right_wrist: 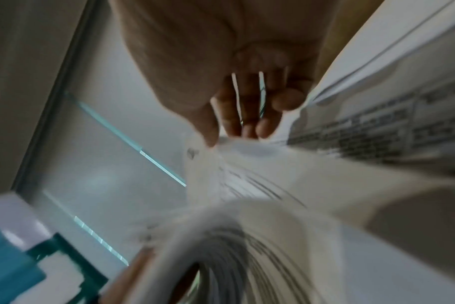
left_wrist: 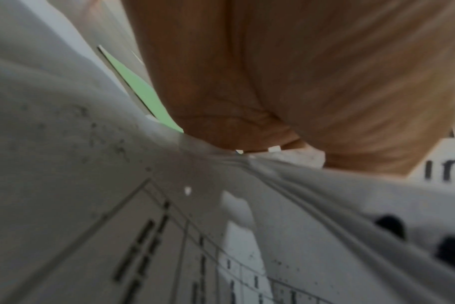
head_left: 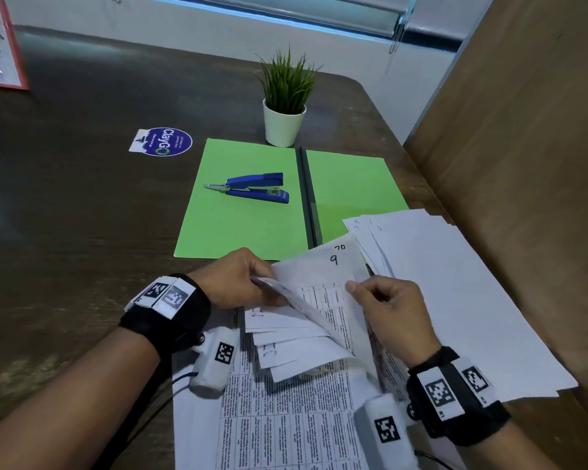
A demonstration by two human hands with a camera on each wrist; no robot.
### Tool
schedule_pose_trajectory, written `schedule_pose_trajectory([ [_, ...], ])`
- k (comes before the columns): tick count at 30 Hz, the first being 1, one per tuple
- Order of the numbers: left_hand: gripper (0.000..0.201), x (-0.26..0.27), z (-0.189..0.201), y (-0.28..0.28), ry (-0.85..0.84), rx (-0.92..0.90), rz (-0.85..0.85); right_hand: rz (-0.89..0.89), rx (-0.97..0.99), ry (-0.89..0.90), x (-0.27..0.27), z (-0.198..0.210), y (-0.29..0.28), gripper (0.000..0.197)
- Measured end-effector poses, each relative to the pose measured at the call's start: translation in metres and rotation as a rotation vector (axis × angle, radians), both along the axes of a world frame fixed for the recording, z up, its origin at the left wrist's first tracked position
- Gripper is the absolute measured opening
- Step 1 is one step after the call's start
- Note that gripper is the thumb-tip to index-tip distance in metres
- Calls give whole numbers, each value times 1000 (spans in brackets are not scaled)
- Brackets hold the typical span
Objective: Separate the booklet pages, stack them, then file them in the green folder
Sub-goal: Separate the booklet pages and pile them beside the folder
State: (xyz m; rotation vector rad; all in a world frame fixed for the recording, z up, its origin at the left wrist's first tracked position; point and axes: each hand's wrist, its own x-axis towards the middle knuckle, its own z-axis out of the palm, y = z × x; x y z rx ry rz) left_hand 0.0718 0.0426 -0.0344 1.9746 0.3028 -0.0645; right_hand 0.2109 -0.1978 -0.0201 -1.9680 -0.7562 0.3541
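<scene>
The left hand (head_left: 238,279) pinches the upper left corner of the booklet (head_left: 286,418), where the pages are joined, with its fingers curled around the folded-back sheets. The right hand (head_left: 391,313) pinches the top edge of one page (head_left: 323,276), thumb against fingers, and lifts it away from the corner. This page carries a handwritten "9". The booklet lies on the tabletop (head_left: 82,215) close to the person, with several pages fanned out under the left hand.

To the right, the loose sheets (head_left: 455,293) lie in an uneven pile, partly over the right half of the green folder (head_left: 245,212). The folder is open and flat, and a blue stapler (head_left: 255,188) rests on its left half. A small potted plant (head_left: 286,106) stands just behind the folder.

The main risk, I think, is a tear. If the right hand pulls while the corner is still fastened, the paper can rip at the binding point instead of coming free. Whether a staple is still there I cannot tell; both wrist views are too blurred. A second risk is that two sheets come away together, because the pages are thin and lie tightly. Also the loose pile is already spread out, so a fast movement may push sheets off the tabletop edge on the right. The stapler must leave the folder before filing.
</scene>
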Motion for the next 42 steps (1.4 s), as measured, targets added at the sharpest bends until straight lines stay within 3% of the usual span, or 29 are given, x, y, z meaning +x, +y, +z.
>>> schedule_pose_trajectory([
  [2, 15, 1, 0, -1, -6, 12, -3, 51, -74, 112, 3, 4, -7, 28],
  [5, 18, 1, 0, -2, -12, -16, 15, 162, -264, 150, 2, 3, -18, 35],
  [9, 5, 1, -2, -2, -46, -35, 29, -104, -15, 159, 6, 4, -21, 24],
  [12, 9, 0, -3, -1, -59, -14, 17, 11, -113, 183, 1, 3, -25, 11],
  [19, 1, 0, -1, -1, -23, -6, 8, 40, -200, 80, 2, 1, -19, 15],
  [23, 7, 0, 3, -2, -14, -11, -25, -82, -27, -27, 4, 8, -11, 16],
  [25, 21, 1, 4, -2, -15, -19, -14, 20, -109, 0, 9, 13, -13, 9],
  [27, 21, 2, 4, -2, -4, -9, -7, 172, -295, 55, 11, 11, -18, 21],
  [30, 6, 0, 4, -2, 5, -18, 9, -5, -217, 78, 17, 4, -24, 33],
  [33, 37, -1, 2, -1, 10, -51, 46, 52, -258, 177, 12, 0, -28, 42],
  [36, 32, -1, 0, -1, 22, -78, 60, 13, -237, 167, 8, -1, -31, 39],
  [38, 35, 0, -1, -2, 11, -89, 71, -137, -118, 100, 17, 10, -32, 37],
  [42, 9, 0, -2, 0, 18, -48, 76, -289, -47, -112, 58, 62, -45, 20],
])
